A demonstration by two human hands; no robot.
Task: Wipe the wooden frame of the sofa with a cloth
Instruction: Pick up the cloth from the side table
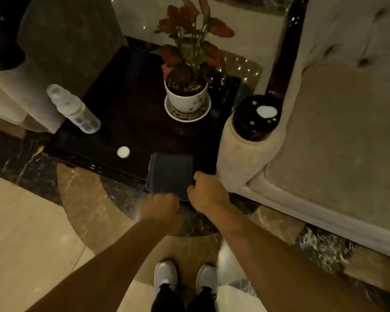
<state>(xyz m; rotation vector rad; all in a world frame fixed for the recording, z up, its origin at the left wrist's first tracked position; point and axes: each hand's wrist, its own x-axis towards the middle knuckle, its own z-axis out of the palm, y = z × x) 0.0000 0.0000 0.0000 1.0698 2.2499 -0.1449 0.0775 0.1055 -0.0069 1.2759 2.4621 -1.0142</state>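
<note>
We appear to stand in a dim living room: cream tufted sofa (338, 122), glossy dark side table (126, 122), potted plant (186, 86), marble floor (27, 221).

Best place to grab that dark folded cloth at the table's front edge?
Take the dark folded cloth by its near edge, which overhangs the front of the table, coming from the person's side. Both the left hand and right hand are already at that hem; fingers can close above and below it there.

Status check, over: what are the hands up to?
Both hands, left and right, gripping folded dark cloth at side table edge. Sofa's wooden armrest end unwiped, white blobs on it. Nothing blocking.
</note>
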